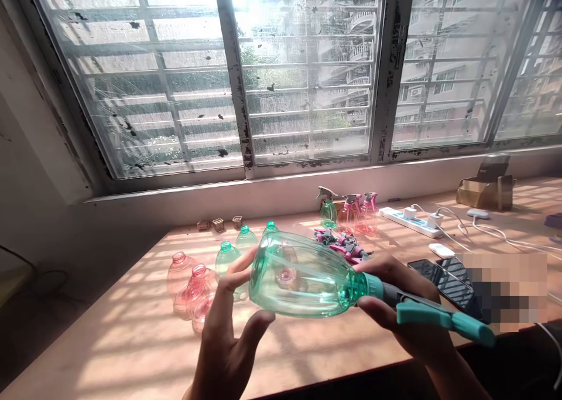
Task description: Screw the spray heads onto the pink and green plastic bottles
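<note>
A clear green spray bottle (pixel 302 277) lies sideways in the air above the table, its base to the left and its teal and grey trigger head (pixel 439 315) to the right. My right hand (pixel 408 300) is closed around the neck, thumb and fingers at the teal collar. At the base, my left hand (pixel 235 312) has its fingers on the far side and its thumb by the lower edge, loosely gripping it. Behind stand open green bottles (pixel 226 256) and pink bottles (pixel 197 283), partly hidden by my left hand.
Loose pink and grey trigger heads (pixel 345 245) lie in a pile behind the bottle. Several assembled spray bottles (pixel 346 212) stand near the window wall. A power strip (pixel 410 221) with cables, phones (pixel 448 277) and a cardboard holder (pixel 485 189) occupy the right side.
</note>
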Demonstrator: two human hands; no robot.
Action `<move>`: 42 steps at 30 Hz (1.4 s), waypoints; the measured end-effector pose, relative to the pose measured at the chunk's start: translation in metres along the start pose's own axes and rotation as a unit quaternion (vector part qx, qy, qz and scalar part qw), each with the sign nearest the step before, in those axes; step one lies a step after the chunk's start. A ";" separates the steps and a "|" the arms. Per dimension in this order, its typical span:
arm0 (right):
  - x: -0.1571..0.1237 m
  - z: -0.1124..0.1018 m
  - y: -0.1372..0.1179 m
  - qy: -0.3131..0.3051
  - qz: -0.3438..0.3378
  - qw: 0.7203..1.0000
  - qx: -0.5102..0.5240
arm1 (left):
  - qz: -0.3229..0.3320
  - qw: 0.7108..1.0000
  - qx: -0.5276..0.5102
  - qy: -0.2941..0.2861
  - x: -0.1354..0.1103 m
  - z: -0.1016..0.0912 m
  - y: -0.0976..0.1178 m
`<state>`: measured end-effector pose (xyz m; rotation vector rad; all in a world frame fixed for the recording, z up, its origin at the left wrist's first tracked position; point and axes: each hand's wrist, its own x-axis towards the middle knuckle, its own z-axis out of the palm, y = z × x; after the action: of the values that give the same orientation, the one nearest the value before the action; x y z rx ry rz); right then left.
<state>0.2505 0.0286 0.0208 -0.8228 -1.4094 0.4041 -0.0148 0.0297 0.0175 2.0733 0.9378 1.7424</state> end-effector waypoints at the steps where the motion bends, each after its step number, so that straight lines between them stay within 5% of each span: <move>1: 0.000 0.000 0.000 -0.009 0.006 1.000 0.003 | -0.004 1.000 -0.005 0.007 0.000 -0.001 0.000; 4: 0.005 0.001 0.008 -0.067 0.036 0.993 0.088 | 0.002 1.000 -0.009 -0.003 0.003 0.000 0.003; 9: 0.014 0.006 0.026 -0.151 0.112 0.940 0.284 | 0.052 0.998 0.022 -0.021 0.011 0.004 0.008; 13: 0.011 0.006 0.025 -0.143 0.098 0.958 0.228 | 0.036 0.996 0.062 -0.044 0.006 0.001 0.004; 16: 0.005 0.002 0.020 -0.105 0.021 0.988 0.110 | 0.001 0.996 0.076 -0.046 0.003 -0.003 0.002; 20: 0.003 0.000 0.014 -0.104 -0.067 0.992 0.019 | -0.011 0.998 0.052 -0.024 0.007 -0.001 0.004; 24: 0.008 0.006 0.010 -0.060 -0.024 0.997 0.048 | 0.011 0.999 0.034 -0.036 0.011 0.002 0.003; 28: 0.007 0.011 0.013 -0.040 0.004 0.994 0.097 | -0.049 0.998 0.024 -0.022 0.005 0.000 -0.004; 33: 0.008 0.001 0.014 -0.080 -0.165 0.983 -0.027 | -0.106 0.987 -0.071 -0.101 0.003 -0.007 0.000; 37: 0.014 0.002 0.010 -0.132 -0.321 0.931 -0.112 | -0.249 0.955 -0.158 -0.030 0.012 -0.004 0.001; 42: 0.017 0.012 0.015 -0.174 -0.361 0.908 -0.124 | -0.311 0.927 -0.211 0.010 0.021 0.001 -0.001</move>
<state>0.2447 0.0535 0.0210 -0.3782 -2.0097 -0.2221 -0.0128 0.0440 0.0334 1.2994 0.9778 1.4518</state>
